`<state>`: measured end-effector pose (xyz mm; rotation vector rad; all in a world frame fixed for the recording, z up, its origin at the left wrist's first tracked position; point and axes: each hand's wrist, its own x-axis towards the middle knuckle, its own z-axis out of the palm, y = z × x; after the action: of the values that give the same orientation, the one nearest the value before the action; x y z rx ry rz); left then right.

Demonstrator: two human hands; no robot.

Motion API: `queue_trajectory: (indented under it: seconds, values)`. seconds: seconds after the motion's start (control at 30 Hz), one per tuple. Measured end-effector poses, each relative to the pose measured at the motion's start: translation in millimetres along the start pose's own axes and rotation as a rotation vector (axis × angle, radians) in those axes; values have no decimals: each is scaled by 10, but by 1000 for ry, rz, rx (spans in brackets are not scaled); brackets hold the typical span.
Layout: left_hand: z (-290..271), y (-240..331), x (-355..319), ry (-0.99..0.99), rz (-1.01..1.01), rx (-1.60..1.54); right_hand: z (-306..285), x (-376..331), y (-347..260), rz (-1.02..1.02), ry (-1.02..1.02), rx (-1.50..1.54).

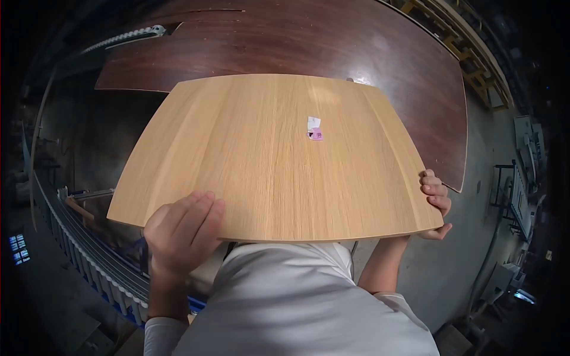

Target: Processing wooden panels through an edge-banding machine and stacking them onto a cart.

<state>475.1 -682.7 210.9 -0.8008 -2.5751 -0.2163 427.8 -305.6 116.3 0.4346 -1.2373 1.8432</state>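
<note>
A light wood-grain panel (261, 160) spans the space in front of my body, its near edge close to my shirt. My left hand (185, 228) grips that near edge toward the left, fingers lying together on the top face and the thumb hidden. Around the right edge, near the corner, wrap the fingers of my right hand (436, 199); its palm is mostly hidden below the panel. A small white and pink paper label (315, 129) sits on the panel's upper face, right of the middle.
Beyond the panel lies a large dark reddish-brown board (404, 65). A curved roller conveyor (89, 249) with a blue frame runs along the left. Yellow metal framing (469, 65) stands at the far right, and a blue rack (519, 199) at the right over grey floor (463, 243).
</note>
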Motion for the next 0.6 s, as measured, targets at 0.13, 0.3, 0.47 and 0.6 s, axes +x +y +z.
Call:
queue_trajectory:
  seconds: [0.13,0.3,0.47,0.6]
  values:
    - [140,96,-210,58,-21,57,-111,-180,-34,9,-15,-23]
    - [150,159,-335,69,-76,29,-153,-271,-54,16,-26,-18]
    - [28,-50,-580,87,-157,-19,-184,-320,-38,35,-22,-9]
    - [-121,-398,-878,106,-254,69,-222,-254,-100,18,-81,-6]
